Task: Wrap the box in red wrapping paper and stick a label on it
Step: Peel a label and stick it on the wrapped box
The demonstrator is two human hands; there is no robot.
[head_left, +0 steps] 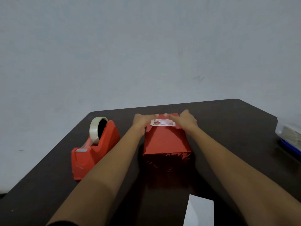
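1. Two hands are out over the worktop (228, 121), one at each far corner of the box.
2. One box (166, 141) stands mid-worktop, fully covered in red paper; its top is smooth, and the near end looks crinkled and shiny.
3. One white label (162, 122) lies flat on the box top, close to the far edge, between the two hands.
4. Left hand (142, 122): its fingers (153, 115) stretch out along the far edge of the top, just beyond the label, gripping nothing. The thumb seems to lie down the box's left side, though blur makes that hard to tell.
5. Right hand (186, 121): its fingers (169, 116) reach inward the same way, laid on the box top beside the label, holding nothing.
6. One red tape dispenser (96, 150) sits left of the box, apart from it, carrying one roll of clear tape (96, 129).
7. One white sheet (200, 211) lies at the near edge.
8. One clear container (290, 134) with a blue base sits at the far right.
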